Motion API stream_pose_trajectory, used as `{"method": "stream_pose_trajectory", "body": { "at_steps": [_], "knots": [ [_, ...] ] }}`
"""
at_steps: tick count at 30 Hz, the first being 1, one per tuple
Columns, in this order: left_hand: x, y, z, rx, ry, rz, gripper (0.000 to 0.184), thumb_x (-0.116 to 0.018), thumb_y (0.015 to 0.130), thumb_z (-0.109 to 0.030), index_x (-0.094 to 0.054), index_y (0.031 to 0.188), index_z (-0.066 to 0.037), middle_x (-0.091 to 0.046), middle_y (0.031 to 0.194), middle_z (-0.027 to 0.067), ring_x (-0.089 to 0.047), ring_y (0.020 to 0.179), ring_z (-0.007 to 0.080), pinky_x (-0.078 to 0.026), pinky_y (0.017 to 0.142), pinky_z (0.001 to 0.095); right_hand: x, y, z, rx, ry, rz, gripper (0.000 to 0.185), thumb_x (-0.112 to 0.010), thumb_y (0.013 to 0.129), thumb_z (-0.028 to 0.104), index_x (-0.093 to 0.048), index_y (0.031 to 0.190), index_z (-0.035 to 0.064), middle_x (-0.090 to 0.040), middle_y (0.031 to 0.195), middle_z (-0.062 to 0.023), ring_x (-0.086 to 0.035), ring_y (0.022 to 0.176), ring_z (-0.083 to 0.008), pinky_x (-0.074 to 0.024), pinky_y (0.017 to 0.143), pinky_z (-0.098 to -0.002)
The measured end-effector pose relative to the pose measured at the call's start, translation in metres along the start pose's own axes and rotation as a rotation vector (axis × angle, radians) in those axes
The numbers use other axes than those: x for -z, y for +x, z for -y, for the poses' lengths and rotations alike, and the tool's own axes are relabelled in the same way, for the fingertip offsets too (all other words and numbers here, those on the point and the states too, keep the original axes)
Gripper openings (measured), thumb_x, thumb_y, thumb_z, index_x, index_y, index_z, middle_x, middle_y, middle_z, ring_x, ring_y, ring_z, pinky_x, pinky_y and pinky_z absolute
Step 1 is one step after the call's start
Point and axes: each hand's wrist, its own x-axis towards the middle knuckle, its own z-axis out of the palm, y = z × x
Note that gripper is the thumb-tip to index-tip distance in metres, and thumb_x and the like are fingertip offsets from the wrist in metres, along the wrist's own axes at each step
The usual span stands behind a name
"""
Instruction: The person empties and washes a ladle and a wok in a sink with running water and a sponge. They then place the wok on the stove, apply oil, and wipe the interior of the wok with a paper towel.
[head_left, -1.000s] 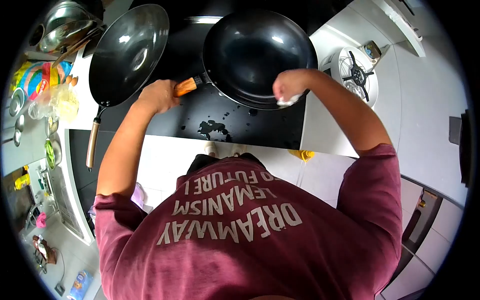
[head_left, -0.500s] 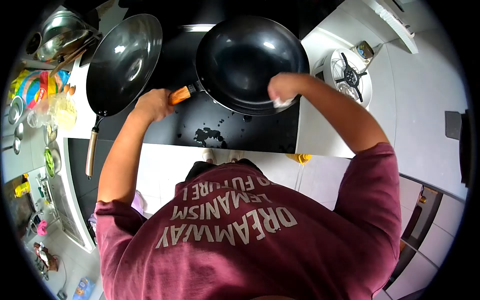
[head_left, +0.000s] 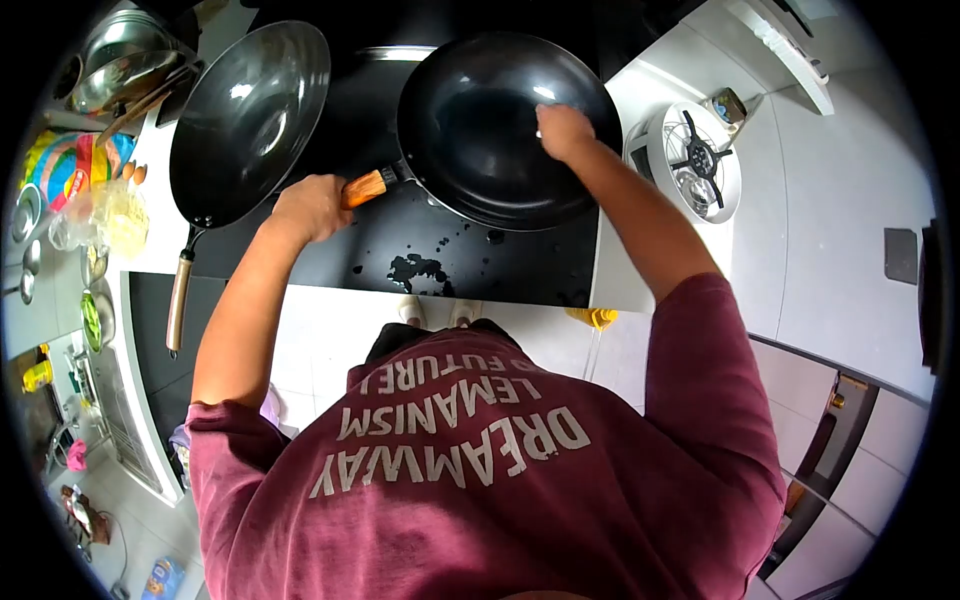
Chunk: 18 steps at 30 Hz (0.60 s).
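Note:
My left hand [head_left: 312,208] is wrapped round the wooden handle [head_left: 364,190] of a black wok [head_left: 490,140] on the dark cooktop [head_left: 370,245]. Over the right inner side of that wok is my right hand [head_left: 565,131], its fingers closed on a small white cloth or tissue [head_left: 539,133], of which only a bit shows. A second dark wok [head_left: 250,120] stands left of my left hand, its handle [head_left: 178,300] pointing down past the counter's front.
Water drops [head_left: 418,268] lie on the cooktop near its front edge. To the right is a round white container [head_left: 733,165] with a black burner stand [head_left: 701,158]. Eggs [head_left: 138,174], a colourful bag [head_left: 78,165] and metal bowls [head_left: 125,80] are at the left.
My right hand has moved from the wok's lower right rim up and across its inner right side, still with the white cloth. My left hand stays on the handle.

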Motion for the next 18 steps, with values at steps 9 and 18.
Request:
{"method": "stream_pose_trajectory", "body": {
  "at_steps": [9,18],
  "knots": [
    [0.005,-0.001,-0.004,0.043,0.032,0.089,0.038,-0.07,0.076,-0.027,-0.065,0.107,-0.006,-0.068,0.1,0.0152,-0.065,0.095,0.0314,-0.051,0.084,0.0393,0.016,-0.009,0.002,0.202,-0.115,0.2,0.016,-0.057,0.082,0.012,-0.068,0.093,0.0083,-0.067,0.097,-0.0163,-0.066,0.094,-0.0322,-0.0521,0.081,-0.0423],
    [0.006,0.001,-0.005,0.054,0.038,0.093,0.039,-0.069,0.077,-0.027,-0.065,0.11,-0.006,-0.068,0.1,0.015,-0.065,0.095,0.0311,-0.051,0.085,0.0394,0.041,-0.028,0.02,0.26,-0.261,0.309,0.021,-0.06,0.08,0.009,-0.069,0.099,0.008,-0.067,0.101,-0.0171,-0.065,0.097,-0.0329,-0.0528,0.084,-0.0412]
  ]
}}
